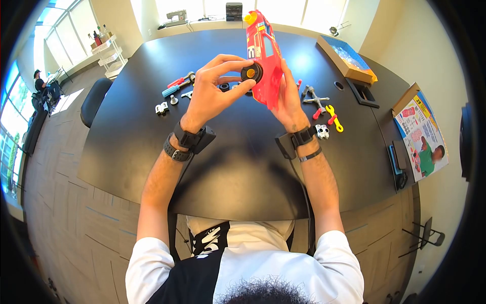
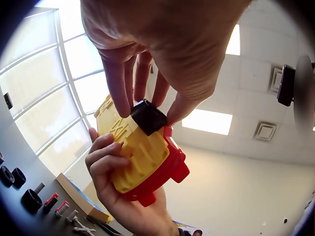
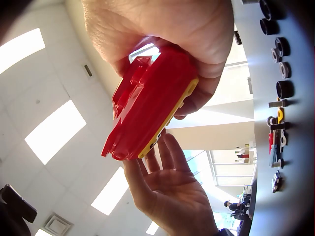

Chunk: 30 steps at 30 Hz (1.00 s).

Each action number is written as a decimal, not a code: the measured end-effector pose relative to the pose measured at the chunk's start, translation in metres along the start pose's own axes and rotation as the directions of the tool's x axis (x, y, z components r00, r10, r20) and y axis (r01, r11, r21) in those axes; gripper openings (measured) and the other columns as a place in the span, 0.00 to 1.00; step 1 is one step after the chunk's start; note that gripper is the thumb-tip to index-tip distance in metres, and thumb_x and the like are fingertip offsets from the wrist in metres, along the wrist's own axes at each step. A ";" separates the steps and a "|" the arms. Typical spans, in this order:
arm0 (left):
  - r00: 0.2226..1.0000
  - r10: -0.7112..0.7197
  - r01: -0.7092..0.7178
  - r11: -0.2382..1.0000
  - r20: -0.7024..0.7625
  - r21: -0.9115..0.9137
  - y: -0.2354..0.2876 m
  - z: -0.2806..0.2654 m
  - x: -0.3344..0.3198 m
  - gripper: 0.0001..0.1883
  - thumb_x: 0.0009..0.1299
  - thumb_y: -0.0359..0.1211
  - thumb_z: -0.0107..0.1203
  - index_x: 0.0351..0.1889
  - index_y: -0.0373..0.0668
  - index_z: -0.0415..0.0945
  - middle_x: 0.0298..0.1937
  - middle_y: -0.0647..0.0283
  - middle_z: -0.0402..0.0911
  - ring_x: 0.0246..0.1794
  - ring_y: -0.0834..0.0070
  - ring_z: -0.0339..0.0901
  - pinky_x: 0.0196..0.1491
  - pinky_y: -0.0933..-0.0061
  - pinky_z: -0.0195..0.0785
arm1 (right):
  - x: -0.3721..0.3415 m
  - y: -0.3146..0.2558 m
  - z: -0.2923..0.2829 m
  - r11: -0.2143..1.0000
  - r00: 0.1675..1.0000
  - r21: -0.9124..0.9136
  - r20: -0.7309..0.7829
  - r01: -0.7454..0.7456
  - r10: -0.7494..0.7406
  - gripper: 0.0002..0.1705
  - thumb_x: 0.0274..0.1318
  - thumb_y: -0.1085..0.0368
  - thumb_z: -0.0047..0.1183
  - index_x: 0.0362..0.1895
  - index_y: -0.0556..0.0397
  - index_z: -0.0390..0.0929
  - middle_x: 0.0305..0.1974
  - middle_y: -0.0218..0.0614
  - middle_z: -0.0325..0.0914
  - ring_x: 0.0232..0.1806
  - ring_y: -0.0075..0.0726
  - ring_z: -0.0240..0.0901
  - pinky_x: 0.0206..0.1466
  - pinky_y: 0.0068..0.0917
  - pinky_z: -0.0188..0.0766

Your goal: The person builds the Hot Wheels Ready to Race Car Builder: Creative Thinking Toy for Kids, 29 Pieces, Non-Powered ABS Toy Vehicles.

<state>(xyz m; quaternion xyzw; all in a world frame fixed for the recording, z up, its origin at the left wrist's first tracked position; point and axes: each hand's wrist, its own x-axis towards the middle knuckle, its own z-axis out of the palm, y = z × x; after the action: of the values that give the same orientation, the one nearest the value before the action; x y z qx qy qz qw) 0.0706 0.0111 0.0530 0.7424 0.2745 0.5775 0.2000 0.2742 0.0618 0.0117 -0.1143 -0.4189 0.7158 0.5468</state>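
A red toy vehicle body with a yellow underside is held up above the dark table, tilted on its side. The right hand grips it from the right, its fingers wrapped over the yellow underside in the left wrist view. With thumb and fingertips, the left hand pinches a black wheel with a yellow centre against the body's side. In the right wrist view the red shell lies in the right palm, and the left hand reaches it from below.
On the dark table, left of the hands, lie a blue-handled tool and a small white part. Right of them are a grey cross-shaped piece, a yellow wrench, an open box and a printed box.
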 end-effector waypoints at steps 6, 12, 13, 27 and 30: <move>0.999 -0.028 0.031 0.993 0.025 -0.116 -0.007 0.001 0.001 0.22 0.71 0.22 0.71 0.64 0.36 0.84 0.60 0.59 0.81 0.56 0.73 0.87 0.57 0.69 0.91 | 0.000 -0.004 0.001 0.999 0.999 0.039 0.036 0.008 -0.010 0.38 0.84 0.37 0.43 0.79 0.54 0.64 0.70 0.44 0.78 0.67 0.42 0.81 0.66 0.50 0.85; 0.978 -0.206 0.210 0.940 0.045 -0.268 -0.010 0.001 0.000 0.19 0.71 0.22 0.73 0.59 0.35 0.84 0.58 0.61 0.82 0.59 0.73 0.86 0.57 0.70 0.90 | 0.000 -0.003 -0.001 0.999 0.999 0.052 0.034 0.007 -0.009 0.38 0.84 0.38 0.43 0.79 0.54 0.64 0.70 0.45 0.78 0.66 0.43 0.82 0.65 0.51 0.86; 0.975 -0.216 0.220 0.938 0.041 -0.269 -0.010 0.001 0.000 0.18 0.70 0.23 0.73 0.57 0.35 0.84 0.58 0.61 0.82 0.60 0.73 0.85 0.57 0.70 0.90 | -0.001 -0.003 0.000 0.999 0.999 0.051 0.037 0.007 -0.009 0.38 0.84 0.38 0.43 0.79 0.54 0.64 0.70 0.45 0.78 0.67 0.42 0.81 0.65 0.50 0.85; 0.988 0.136 -0.109 0.951 -0.075 0.290 -0.029 -0.032 0.005 0.10 0.74 0.33 0.71 0.46 0.39 0.86 0.58 0.59 0.80 0.54 0.75 0.83 0.54 0.70 0.82 | 0.006 -0.007 -0.013 0.996 0.997 0.062 -0.046 0.059 -0.056 0.40 0.82 0.36 0.46 0.80 0.52 0.63 0.67 0.38 0.80 0.63 0.34 0.82 0.60 0.37 0.85; 0.984 -0.046 0.084 0.972 -0.173 0.219 -0.035 -0.049 0.010 0.09 0.74 0.33 0.71 0.46 0.39 0.86 0.54 0.64 0.83 0.50 0.77 0.84 0.49 0.72 0.81 | 0.005 -0.010 -0.017 0.994 0.997 0.090 -0.034 0.065 -0.062 0.40 0.82 0.36 0.48 0.80 0.53 0.64 0.67 0.38 0.80 0.63 0.34 0.82 0.62 0.36 0.84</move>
<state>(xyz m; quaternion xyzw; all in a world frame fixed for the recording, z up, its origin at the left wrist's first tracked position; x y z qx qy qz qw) 0.0193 0.0435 0.0512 0.6999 0.3784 0.5957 0.1096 0.2895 0.0750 0.0102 -0.0869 -0.3804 0.7146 0.5806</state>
